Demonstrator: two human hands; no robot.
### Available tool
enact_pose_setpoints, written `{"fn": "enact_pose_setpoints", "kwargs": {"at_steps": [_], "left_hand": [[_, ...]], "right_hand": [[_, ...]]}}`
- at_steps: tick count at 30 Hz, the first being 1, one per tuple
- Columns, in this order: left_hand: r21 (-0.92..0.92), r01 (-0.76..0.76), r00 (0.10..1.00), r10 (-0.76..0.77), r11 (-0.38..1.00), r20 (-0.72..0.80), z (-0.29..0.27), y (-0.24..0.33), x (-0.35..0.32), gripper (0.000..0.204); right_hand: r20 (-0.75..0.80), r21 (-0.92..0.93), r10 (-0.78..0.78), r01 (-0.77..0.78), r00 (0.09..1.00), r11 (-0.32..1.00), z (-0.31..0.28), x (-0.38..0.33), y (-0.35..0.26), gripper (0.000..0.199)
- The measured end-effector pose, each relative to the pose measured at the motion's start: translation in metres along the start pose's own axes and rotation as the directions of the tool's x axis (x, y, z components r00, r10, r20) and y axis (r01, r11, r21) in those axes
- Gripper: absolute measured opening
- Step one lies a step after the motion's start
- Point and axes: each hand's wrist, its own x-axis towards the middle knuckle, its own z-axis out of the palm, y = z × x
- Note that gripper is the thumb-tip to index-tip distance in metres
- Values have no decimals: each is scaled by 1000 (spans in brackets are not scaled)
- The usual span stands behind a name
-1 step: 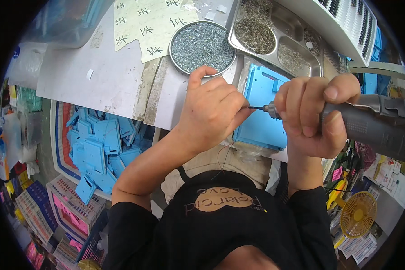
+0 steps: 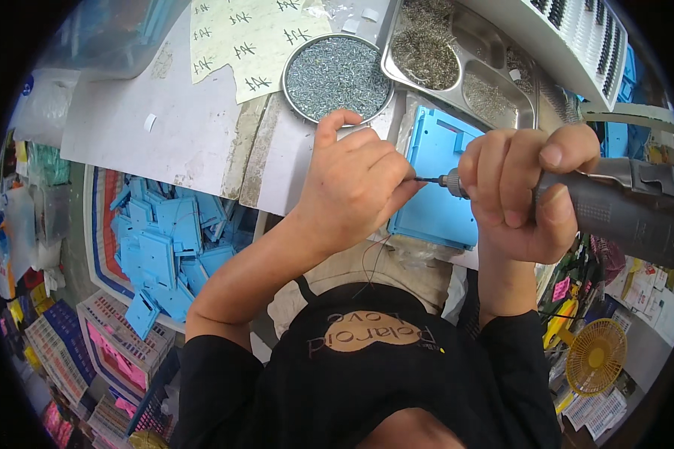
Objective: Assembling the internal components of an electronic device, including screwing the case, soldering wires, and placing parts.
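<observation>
My right hand [image 2: 528, 191] is wrapped round a dark electric screwdriver [image 2: 614, 209], which lies nearly level with its bit pointing left. The thin bit [image 2: 430, 179] reaches the fingertips of my left hand [image 2: 359, 187]. There my thumb and forefinger pinch together at the bit's tip; whatever is between them is hidden or too small to make out. Below both hands, a light-blue plastic panel [image 2: 434, 213] rests on the table, partly covered by them. Just beyond my left hand stands a round metal dish [image 2: 337, 78] full of small silvery screws.
A steel compartment tray [image 2: 528, 116] with small metal parts stands at the far right, beside a white rack [image 2: 577, 45]. At the left, a basket [image 2: 97, 247] holds several blue panels [image 2: 157, 254]. Marked paper [image 2: 240, 49] lies at the back. A yellow fan [image 2: 596, 357] is at lower right.
</observation>
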Motion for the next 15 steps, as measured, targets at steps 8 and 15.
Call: {"fn": "enact_pose_setpoints", "kwargs": {"at_steps": [8, 15], "left_hand": [[-96, 20, 994, -10, 995, 107, -11, 12, -3, 15], [-1, 99, 995, -99, 995, 15, -11, -13, -27, 13]], "right_hand": [[-107, 103, 69, -58, 992, 993, 7, -9, -7, 28], [-254, -7, 173, -181, 952, 984, 19, -30, 6, 29]]}}
